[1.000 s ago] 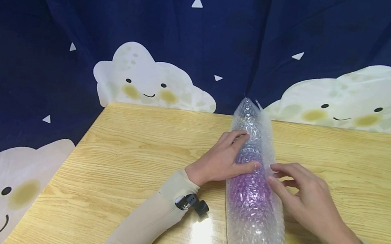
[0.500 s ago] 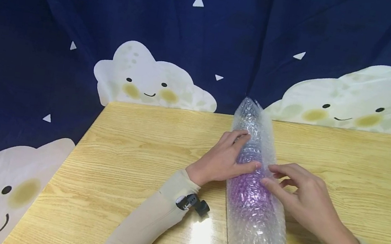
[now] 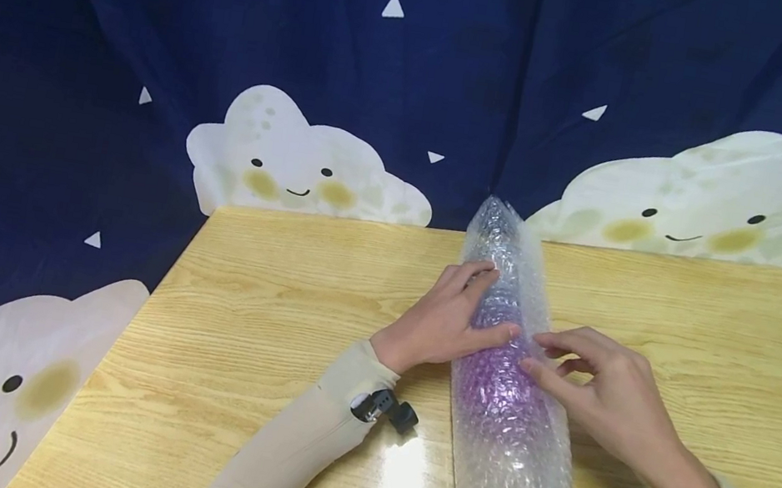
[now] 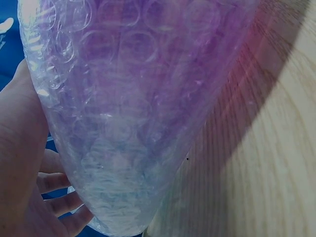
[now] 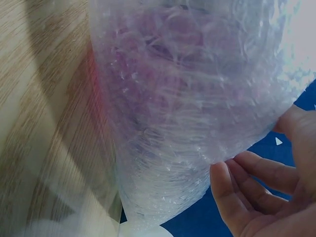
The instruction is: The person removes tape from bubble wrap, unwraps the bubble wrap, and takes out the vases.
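Note:
A long, tapering bundle of clear bubble wrap (image 3: pixel 508 472) lies on the table, its narrow end pointing away from me. Through the plastic shows an item shading from blue to purple (image 3: pixel 503 379); its kind is obscured. My left hand (image 3: pixel 436 322) rests on the bundle's left side, thumb across the top and fingers farther up. At the right edge, my right hand (image 3: pixel 611 395) pinches the wrap's loose side with curled fingers, thumb on top. The right wrist view has those fingertips (image 5: pixel 222 175) touching the plastic. In the left wrist view the wrap (image 4: pixel 123 123) partly covers the fingers.
The wooden table (image 3: pixel 294 280) extends to both sides of the bundle. Behind it hangs a dark blue curtain (image 3: pixel 317 30) with white clouds and triangles. Small black devices (image 3: pixel 385 408) are worn at both wrists.
My right hand has shifted slightly left, its thumb moving from the wrap's right edge onto its top. My left hand and the bundle have stayed in place.

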`<state>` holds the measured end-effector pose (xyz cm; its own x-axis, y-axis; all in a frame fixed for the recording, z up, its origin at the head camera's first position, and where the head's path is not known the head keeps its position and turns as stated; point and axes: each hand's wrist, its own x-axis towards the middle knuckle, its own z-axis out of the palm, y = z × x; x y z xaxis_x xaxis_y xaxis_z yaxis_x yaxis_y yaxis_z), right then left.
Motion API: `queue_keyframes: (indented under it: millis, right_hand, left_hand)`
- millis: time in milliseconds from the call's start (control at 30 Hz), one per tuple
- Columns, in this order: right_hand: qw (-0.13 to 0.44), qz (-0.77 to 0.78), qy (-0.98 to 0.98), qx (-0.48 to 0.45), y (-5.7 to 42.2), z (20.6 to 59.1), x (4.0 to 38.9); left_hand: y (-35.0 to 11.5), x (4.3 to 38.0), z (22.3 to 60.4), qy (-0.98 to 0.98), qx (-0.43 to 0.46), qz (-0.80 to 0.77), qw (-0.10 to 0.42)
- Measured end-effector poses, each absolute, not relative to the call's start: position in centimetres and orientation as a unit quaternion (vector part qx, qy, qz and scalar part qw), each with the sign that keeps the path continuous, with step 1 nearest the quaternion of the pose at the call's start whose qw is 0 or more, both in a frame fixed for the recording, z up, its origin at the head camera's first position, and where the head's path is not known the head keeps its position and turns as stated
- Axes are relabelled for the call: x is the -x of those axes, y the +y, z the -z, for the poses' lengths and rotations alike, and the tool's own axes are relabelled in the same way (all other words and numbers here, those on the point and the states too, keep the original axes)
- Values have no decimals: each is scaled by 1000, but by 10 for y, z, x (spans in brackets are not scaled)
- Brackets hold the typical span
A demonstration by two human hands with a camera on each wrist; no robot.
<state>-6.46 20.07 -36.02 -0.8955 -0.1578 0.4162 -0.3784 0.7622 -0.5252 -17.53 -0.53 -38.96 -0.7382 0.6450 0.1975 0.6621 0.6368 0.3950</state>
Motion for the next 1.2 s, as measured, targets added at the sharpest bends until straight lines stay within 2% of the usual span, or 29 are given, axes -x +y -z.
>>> queue_keyframes:
  millis: [567,1200]
  right_hand:
    - [190,-313,-918,-150,205,362,65]
    - [170,-326,-920,-137,208,356,64]
  left_hand:
    - [-5,175,389,-903,362,230,18]
    - [-6,175,390,-903,361,234,17]
